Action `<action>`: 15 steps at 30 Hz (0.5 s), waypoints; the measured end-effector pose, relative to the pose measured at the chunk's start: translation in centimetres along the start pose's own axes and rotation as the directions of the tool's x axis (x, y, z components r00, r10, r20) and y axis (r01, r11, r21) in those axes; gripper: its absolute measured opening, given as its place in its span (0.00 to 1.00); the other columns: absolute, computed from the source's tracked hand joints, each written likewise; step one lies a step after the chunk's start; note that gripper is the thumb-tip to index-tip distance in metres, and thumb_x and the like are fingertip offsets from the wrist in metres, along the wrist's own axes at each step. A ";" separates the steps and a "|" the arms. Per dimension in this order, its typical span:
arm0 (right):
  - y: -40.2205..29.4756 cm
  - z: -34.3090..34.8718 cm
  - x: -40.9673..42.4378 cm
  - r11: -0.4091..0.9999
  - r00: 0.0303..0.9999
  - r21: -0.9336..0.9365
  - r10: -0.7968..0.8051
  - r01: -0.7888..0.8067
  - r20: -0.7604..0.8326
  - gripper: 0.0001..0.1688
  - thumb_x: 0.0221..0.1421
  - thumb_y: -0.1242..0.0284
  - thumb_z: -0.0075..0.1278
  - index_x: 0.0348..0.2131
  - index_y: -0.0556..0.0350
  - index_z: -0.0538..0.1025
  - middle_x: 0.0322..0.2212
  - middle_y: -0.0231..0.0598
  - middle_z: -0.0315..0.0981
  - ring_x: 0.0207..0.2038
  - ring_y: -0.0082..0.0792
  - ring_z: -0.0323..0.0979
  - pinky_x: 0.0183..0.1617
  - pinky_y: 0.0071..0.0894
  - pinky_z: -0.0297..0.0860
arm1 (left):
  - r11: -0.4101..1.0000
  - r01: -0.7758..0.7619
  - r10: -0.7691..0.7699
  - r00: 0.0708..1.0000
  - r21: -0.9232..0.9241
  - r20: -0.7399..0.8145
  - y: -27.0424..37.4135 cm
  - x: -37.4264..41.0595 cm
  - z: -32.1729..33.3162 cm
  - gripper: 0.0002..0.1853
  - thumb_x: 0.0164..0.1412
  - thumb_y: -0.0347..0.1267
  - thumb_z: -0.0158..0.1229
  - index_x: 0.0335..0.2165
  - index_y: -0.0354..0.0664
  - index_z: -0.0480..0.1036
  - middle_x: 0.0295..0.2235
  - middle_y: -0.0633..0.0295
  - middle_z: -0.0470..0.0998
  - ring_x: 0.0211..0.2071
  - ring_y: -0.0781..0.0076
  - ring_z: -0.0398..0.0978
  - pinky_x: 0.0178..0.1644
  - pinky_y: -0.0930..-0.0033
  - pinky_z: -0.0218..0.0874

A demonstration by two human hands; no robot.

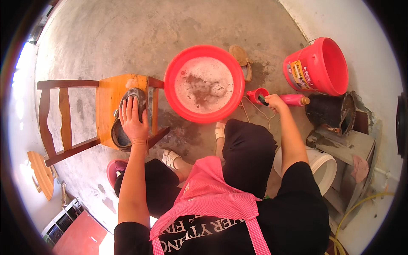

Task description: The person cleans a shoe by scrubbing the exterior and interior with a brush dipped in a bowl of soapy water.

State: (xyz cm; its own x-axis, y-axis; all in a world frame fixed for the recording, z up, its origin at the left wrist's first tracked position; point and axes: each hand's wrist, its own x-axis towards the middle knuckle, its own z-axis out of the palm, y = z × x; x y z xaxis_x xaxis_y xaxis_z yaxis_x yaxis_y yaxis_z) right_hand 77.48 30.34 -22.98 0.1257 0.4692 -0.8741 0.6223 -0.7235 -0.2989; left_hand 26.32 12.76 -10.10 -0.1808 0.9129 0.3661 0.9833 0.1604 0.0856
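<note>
My left hand [132,122] lies palm down across a dark brown clog-style shoe [137,94], pressing it on the seat of a wooden chair [106,105]. The shoe looks wet and has a metal buckle at its left side; the hand covers its middle. My right hand [275,102] grips a small dark green object [262,100], perhaps a scrubbing brush, at the mouth of a small red cup [254,95]. Between my hands, a red plastic basin [204,118] holds foamy, greyish water. Past its right rim, a tan clog [239,54] rests on the floor.
A pink bottle [291,99] lies right of my right hand. Beyond it are a tipped red bucket [333,63] and a black cylindrical container [323,106]. Near my right elbow is a white bucket [322,169]. Thin wire [266,116] lies below the cup.
</note>
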 end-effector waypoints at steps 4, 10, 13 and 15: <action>3.4 3.8 5.8 0.990 0.972 0.066 -0.111 0.127 -0.209 0.09 0.51 0.72 0.42 0.24 0.56 0.73 0.13 0.39 0.65 0.12 0.31 0.63 0.12 0.35 0.54 | 1.000 0.003 -0.003 1.000 0.010 0.008 0.2 0.3 -0.3 0.26 0.50 0.33 0.56 0.51 0.44 0.66 0.53 0.59 0.66 0.56 0.56 0.59 0.61 0.53 0.45; 4.1 3.8 8.6 0.993 0.986 -0.118 -0.034 0.015 -0.163 0.23 0.55 0.67 0.42 0.51 0.41 0.69 0.12 0.30 0.59 0.10 0.23 0.52 0.11 0.28 0.50 | 1.000 0.013 -0.013 1.000 -0.013 0.024 0.9 0.7 -0.2 0.27 0.49 0.31 0.57 0.50 0.43 0.66 0.52 0.58 0.66 0.56 0.54 0.59 0.60 0.53 0.46; 3.7 2.6 7.2 0.998 0.995 -0.023 -0.058 0.057 -0.079 0.24 0.55 0.67 0.42 0.52 0.42 0.67 0.12 0.29 0.57 0.10 0.22 0.50 0.11 0.27 0.48 | 1.000 0.016 -0.016 0.999 0.016 0.031 0.9 0.4 -0.3 0.27 0.50 0.32 0.56 0.51 0.43 0.65 0.53 0.58 0.65 0.57 0.54 0.58 0.60 0.53 0.46; 3.0 1.9 4.9 0.993 0.986 0.061 -0.091 0.101 -0.139 0.23 0.57 0.66 0.42 0.53 0.45 0.67 0.12 0.29 0.58 0.10 0.22 0.52 0.12 0.27 0.49 | 1.000 -0.005 0.004 1.000 0.021 0.027 0.4 0.0 -0.2 0.27 0.51 0.32 0.56 0.52 0.43 0.64 0.54 0.58 0.64 0.57 0.55 0.58 0.61 0.54 0.46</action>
State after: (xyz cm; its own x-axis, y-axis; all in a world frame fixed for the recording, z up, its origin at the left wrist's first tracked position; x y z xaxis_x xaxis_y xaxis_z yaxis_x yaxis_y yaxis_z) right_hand 78.50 29.53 -28.91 0.1748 0.5994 -0.7811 0.5833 -0.7022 -0.4083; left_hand 26.75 12.80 -9.88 -0.1760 0.9235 0.3410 0.9844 0.1639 0.0643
